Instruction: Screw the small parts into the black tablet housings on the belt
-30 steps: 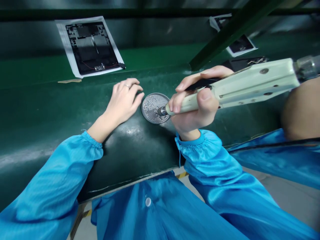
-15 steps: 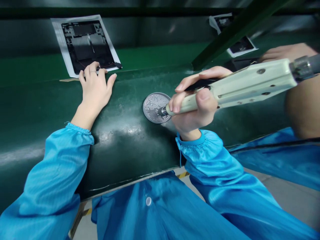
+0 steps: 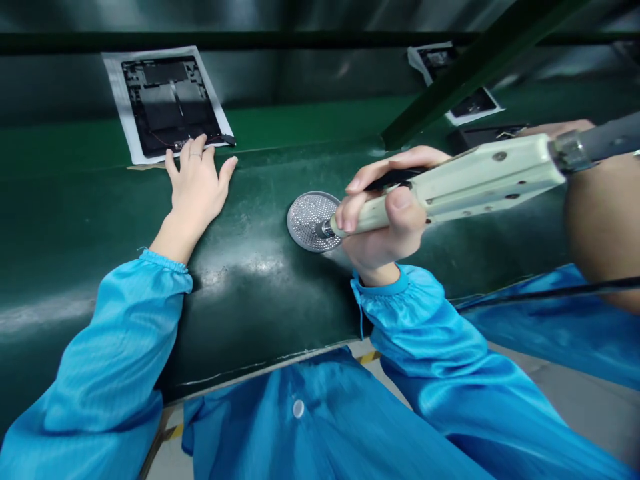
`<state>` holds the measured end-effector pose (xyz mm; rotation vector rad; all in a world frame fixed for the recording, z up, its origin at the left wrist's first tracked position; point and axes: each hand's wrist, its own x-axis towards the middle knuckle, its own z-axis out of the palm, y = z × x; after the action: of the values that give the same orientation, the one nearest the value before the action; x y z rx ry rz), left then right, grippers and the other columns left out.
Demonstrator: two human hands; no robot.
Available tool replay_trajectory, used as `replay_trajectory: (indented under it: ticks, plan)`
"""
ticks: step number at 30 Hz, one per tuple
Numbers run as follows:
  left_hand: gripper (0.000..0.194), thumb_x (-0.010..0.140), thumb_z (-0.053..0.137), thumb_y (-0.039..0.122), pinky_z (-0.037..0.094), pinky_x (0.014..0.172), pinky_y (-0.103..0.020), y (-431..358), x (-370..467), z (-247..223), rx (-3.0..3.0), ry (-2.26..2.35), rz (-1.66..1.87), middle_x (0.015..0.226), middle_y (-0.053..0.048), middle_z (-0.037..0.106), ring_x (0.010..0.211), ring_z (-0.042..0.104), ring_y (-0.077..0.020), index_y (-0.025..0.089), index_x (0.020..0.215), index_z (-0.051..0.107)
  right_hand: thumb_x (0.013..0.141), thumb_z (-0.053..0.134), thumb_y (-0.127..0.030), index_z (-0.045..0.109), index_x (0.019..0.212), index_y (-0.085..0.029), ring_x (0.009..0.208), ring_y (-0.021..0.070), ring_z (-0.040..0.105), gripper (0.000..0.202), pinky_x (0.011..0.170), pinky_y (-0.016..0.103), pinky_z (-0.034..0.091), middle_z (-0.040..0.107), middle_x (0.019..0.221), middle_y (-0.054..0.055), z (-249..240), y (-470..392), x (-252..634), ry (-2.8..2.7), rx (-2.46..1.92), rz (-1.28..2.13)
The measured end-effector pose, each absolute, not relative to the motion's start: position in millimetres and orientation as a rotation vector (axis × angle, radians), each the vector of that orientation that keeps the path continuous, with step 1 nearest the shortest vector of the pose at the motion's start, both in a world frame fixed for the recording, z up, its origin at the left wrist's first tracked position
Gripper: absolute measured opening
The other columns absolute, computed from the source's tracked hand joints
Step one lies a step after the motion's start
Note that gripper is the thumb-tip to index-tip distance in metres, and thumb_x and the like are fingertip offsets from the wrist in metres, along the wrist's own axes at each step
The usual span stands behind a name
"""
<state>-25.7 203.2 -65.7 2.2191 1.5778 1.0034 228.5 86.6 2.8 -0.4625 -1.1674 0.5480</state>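
Observation:
My right hand [image 3: 385, 220] is wrapped round a pale electric screwdriver [image 3: 480, 180] with a black lever along its grip. The screwdriver's dark tip points down at a round perforated metal plate [image 3: 311, 220] on the bench; whether it touches is unclear. To the left, my left hand [image 3: 196, 177] lies with spread fingers at the lower edge of an opened tablet [image 3: 175, 107]. That tablet shows black inner parts and a pale strip, and lies on a white sheet [image 3: 131, 143]. A small dark piece [image 3: 227, 140] is at its lower right corner.
A green slanted post [image 3: 450, 80] rises from the dark green bench [image 3: 250, 307] at the right. Behind it are more device parts [image 3: 473, 103] on white sheets. A co-worker's arm [image 3: 605, 213] reaches in from the right. A black cable [image 3: 550, 293] crosses there.
The view has shifted slightly. My left hand has moved a little to the right along the tablet's lower edge. The screwdriver's rear end has shifted left, its tip still over the perforated plate.

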Motion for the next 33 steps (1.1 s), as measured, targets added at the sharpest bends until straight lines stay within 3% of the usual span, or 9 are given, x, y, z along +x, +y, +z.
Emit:
replay_trajectory:
  ticks: [9,14,20,25,33]
  plan:
    - [0.057,0.112,0.050,0.058,0.002,0.137,-0.080,193.6,-20.3,-52.1,2.178,1.681,0.921,0.172,-0.019,0.054,0.165,0.041,-0.0457,0.023,0.154,0.064,0.102,0.075,-0.034,0.074,0.119,-0.030,0.032,0.0045,0.043,0.017,0.025,0.018,0.034,0.077,0.090,-0.002,1.2,86.3,228.5,-1.181,-0.435,0.560]
    - [0.057,0.112,0.045,0.049,0.012,0.137,-0.075,185.4,-13.7,-39.6,2.217,1.738,0.934,0.173,-0.022,0.052,0.165,0.043,-0.0422,0.019,0.159,0.059,0.101,0.075,-0.035,0.076,0.121,-0.033,0.033,0.0051,0.043,0.020,0.025,0.019,0.033,0.076,0.091,-0.001,-1.4,84.8,227.7,-1.182,-0.453,0.571]
    - [0.051,0.107,0.055,0.047,0.017,0.135,-0.074,172.0,-9.0,-34.2,2.335,1.686,1.011,0.161,-0.021,0.065,0.158,0.054,-0.0421,0.019,0.148,0.067,0.100,0.073,-0.036,0.077,0.121,-0.037,0.032,0.0069,0.040,0.022,0.026,0.022,0.034,0.076,0.089,-0.002,-6.1,85.2,228.3,-1.179,-0.502,0.570]
    - [0.042,0.105,0.065,0.043,0.031,0.124,-0.074,155.1,-13.6,-40.1,2.424,1.576,1.096,0.151,-0.021,0.073,0.139,0.071,-0.0414,0.021,0.140,0.072,0.097,0.073,-0.032,0.079,0.120,-0.035,0.031,0.0086,0.041,0.024,0.023,0.023,0.033,0.077,0.086,-0.002,-6.1,86.0,226.5,-1.157,-0.483,0.577]
    - [0.029,0.109,0.066,0.024,0.044,0.109,-0.061,86.7,-24.1,-30.9,2.600,1.322,0.989,0.143,-0.015,0.079,0.125,0.079,-0.0333,0.022,0.136,0.075,0.092,0.077,-0.038,0.080,0.114,-0.038,0.029,0.0089,0.036,0.023,0.022,0.024,0.029,0.076,0.083,-0.002,-6.7,86.0,223.3,-1.092,-0.545,0.540]
